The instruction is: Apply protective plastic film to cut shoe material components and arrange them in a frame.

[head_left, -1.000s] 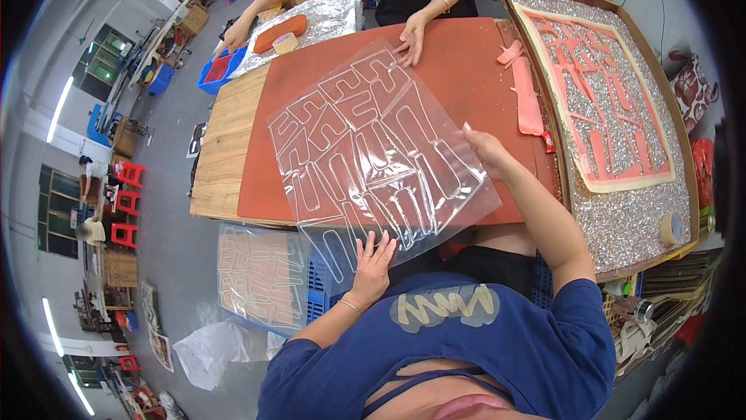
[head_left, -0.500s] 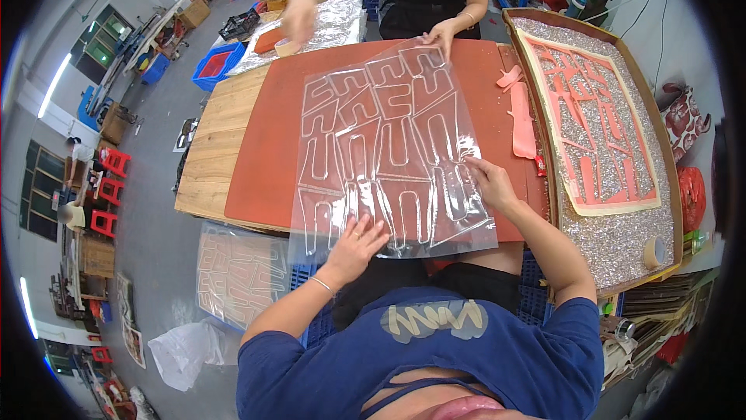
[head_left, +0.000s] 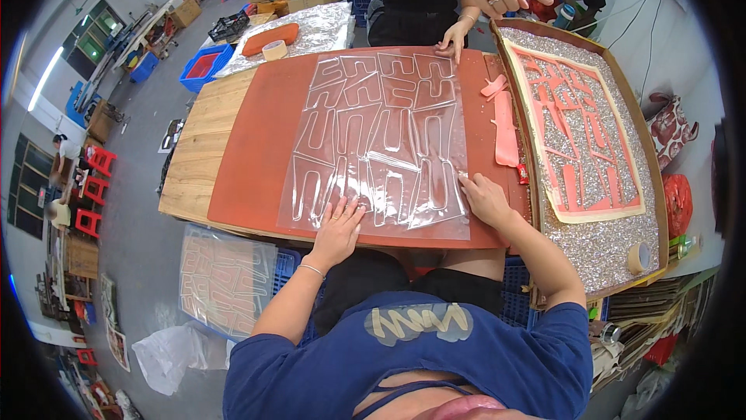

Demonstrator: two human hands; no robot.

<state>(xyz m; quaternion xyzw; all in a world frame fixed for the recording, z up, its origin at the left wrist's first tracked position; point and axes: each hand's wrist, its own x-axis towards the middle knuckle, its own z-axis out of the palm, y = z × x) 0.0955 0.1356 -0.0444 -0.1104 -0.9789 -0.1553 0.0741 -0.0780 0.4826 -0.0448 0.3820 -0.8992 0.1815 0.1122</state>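
Left hand (head_left: 339, 222): flat, fingers spread, palm down on the near edge of the clear plastic sheet (head_left: 381, 140); open, gripping nothing, apparently pressing the sheet down so it lies flat.
Right hand (head_left: 482, 196): resting at the sheet's near right corner, fingertips on the edge; whether it pinches the corner or only presses it cannot be told.
Clear plastic sheet: lies on the red mat (head_left: 249, 156), long side running away from the person, shaped outlines showing through; the plain mat beneath likely helps show them.
Red mat: covers most of the wooden table (head_left: 194, 163), bare wood showing at the left.
Pink strips (head_left: 503, 128): loose pieces lying just right of the sheet, between it and the tray.
Glitter tray (head_left: 614, 241): at the right, holding a pink cut-out panel (head_left: 579, 140); a tape roll (head_left: 639, 258) sits at its near corner.
Co-worker's hand (head_left: 452, 38): touching the sheet's far edge, seemingly steadying that end.
Second sheet (head_left: 225, 280): on a blue crate below the table, left.
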